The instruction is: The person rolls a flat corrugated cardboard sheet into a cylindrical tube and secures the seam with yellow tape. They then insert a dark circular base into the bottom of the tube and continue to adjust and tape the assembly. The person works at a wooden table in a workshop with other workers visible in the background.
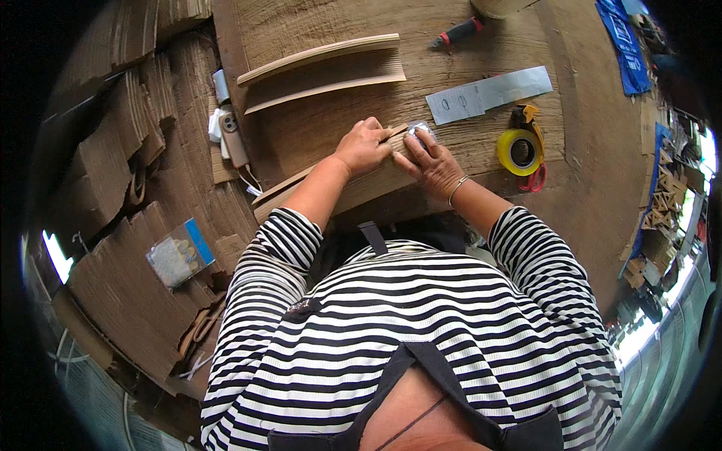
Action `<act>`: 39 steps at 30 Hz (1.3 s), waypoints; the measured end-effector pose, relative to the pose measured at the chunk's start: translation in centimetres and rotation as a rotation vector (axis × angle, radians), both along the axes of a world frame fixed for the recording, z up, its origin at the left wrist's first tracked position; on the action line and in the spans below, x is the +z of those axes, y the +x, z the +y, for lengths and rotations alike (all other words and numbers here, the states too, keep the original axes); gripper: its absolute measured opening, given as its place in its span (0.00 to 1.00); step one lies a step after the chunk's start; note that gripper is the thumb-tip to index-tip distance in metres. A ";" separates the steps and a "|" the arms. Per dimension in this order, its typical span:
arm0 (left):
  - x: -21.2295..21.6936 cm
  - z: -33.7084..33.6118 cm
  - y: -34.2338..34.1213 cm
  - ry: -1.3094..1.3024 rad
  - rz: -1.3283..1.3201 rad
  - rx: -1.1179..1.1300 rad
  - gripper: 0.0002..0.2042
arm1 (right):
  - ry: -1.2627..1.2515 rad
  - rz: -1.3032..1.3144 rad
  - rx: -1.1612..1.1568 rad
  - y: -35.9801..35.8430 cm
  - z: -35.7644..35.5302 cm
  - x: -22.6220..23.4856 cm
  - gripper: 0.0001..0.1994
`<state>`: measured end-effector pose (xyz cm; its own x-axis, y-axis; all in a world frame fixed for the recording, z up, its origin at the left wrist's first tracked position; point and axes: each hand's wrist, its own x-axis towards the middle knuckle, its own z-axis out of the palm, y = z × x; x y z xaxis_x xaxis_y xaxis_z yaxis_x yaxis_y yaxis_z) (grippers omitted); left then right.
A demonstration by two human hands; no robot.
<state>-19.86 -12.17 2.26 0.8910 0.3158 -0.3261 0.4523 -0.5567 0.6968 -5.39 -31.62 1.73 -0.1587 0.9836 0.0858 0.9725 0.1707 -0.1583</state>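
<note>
A long, ribbed light-brown piece (376, 183), like wood or layered cardboard, lies slantwise along the near edge of the table. My left hand (364, 146) is closed on its upper edge near the right end, with the fingertips pinched together. Close beside it, my right hand (434, 167) bends its fingers over a small, shiny, clear-and-silver roundish thing (422, 129) at that same end. What this thing is I cannot make out, and the fingers partly cover it. The other fingers of the right hand rest by the ribbed piece.
Beyond my hands lies a similar channel-shaped piece (323, 73). To the right are a paper strip (489, 95), a yellow tape roll (520, 152) and red-handled scissors (534, 180). A dark-and-red tool (457, 33) lies far back. A phone (232, 139) and stacked cardboard (113, 278) are left.
</note>
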 end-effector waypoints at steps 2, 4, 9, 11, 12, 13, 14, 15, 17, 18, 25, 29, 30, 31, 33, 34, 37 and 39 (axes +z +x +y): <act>2.0 -0.3 -0.2 0.003 0.102 -0.063 0.29 | 0.022 -0.007 -0.003 -0.2 -0.3 -0.4 0.30; 3.6 -1.6 -0.9 0.089 0.103 -0.104 0.33 | 0.050 -0.040 -0.001 -0.5 -1.0 -1.0 0.30; 2.9 -4.9 -1.8 0.307 0.145 0.030 0.34 | -0.018 0.045 -0.068 -1.1 -0.2 0.3 0.33; 2.8 -5.3 -2.1 0.262 0.105 0.063 0.37 | -0.132 0.043 -0.092 -1.4 0.4 2.6 0.38; 2.8 -5.6 -2.0 0.280 0.101 0.079 0.35 | -0.114 -0.100 -0.087 -1.2 0.5 0.8 0.42; 1.5 -5.6 -2.4 0.285 0.052 0.096 0.32 | -0.350 -0.032 -0.130 -1.6 1.8 3.2 0.45; 1.5 -5.8 -2.2 0.316 0.114 0.100 0.31 | -0.372 -0.144 -0.142 -1.9 2.1 2.3 0.46; 2.1 -5.9 -2.4 0.314 0.086 0.130 0.31 | -0.401 -0.051 -0.186 -2.4 3.0 3.6 0.47; 1.6 -6.9 -3.3 0.295 -0.059 0.276 0.28 | -0.487 -0.062 -0.151 -2.2 4.2 4.3 0.46; 1.4 -7.5 -3.9 0.281 -0.168 0.357 0.25 | -0.469 -0.038 -0.156 -2.0 4.4 4.1 0.45; -0.5 -16.3 -18.6 -0.611 -0.052 0.593 0.12 | -0.684 0.013 -0.066 0.1 8.3 5.9 0.57; -6.8 -14.7 -20.2 -1.459 -0.112 1.361 0.21 | -0.683 0.037 -0.045 1.1 8.3 4.9 0.58; -8.1 -14.6 -19.2 -1.525 -0.185 1.329 0.22 | -0.809 0.022 -0.126 0.7 9.2 6.2 0.56; -10.0 -14.6 -18.2 -1.651 -0.285 1.294 0.22 | -0.852 0.077 -0.068 1.8 9.1 5.8 0.53; -11.7 -14.0 -15.5 -1.853 -0.507 1.259 0.21 | -0.730 0.086 -0.098 3.7 7.2 1.8 0.50; -13.1 -13.5 -15.0 -1.856 -0.569 1.207 0.21 | -0.710 0.126 -0.130 4.1 6.8 2.4 0.53; -5.1 -8.6 -10.2 -1.669 -0.625 1.030 0.20 | -0.356 0.454 -0.182 6.2 3.4 0.2 0.59; -2.0 -7.4 -6.7 -1.577 -0.607 1.010 0.20 | -0.261 0.553 -0.247 6.8 2.5 0.0 0.58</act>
